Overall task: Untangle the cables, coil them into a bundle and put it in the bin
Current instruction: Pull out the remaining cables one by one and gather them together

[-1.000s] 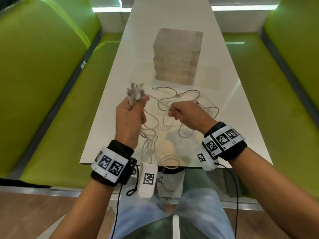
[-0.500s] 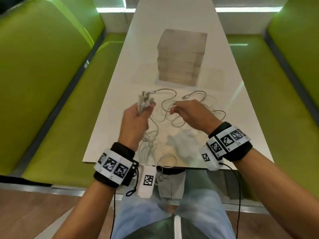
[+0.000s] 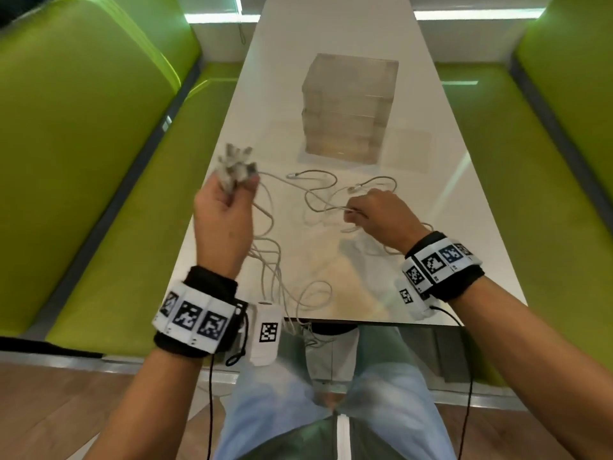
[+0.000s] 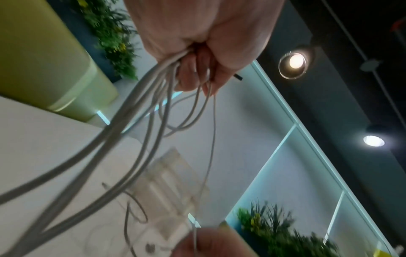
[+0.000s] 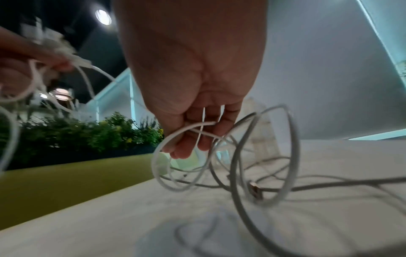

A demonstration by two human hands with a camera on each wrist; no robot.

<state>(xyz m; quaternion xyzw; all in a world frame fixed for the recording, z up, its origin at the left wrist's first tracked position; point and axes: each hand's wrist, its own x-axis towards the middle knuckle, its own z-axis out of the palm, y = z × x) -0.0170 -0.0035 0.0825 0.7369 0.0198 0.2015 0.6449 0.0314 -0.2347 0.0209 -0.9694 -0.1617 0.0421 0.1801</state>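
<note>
You are partway through the untangling. Your left hand (image 3: 221, 212) is closed around a bunch of plug ends (image 3: 236, 169), held up above the left edge of the table (image 3: 441, 200), with the cables (image 3: 275, 260) trailing down from it. Your right hand (image 3: 378, 215) pinches one strand low over the table, fingers curled on it. Most of the cable length lies in loose crossed loops between your hands. No coil is formed yet, and the clear bin (image 3: 348, 107) stands farther up the table with no cable in it.
</note>
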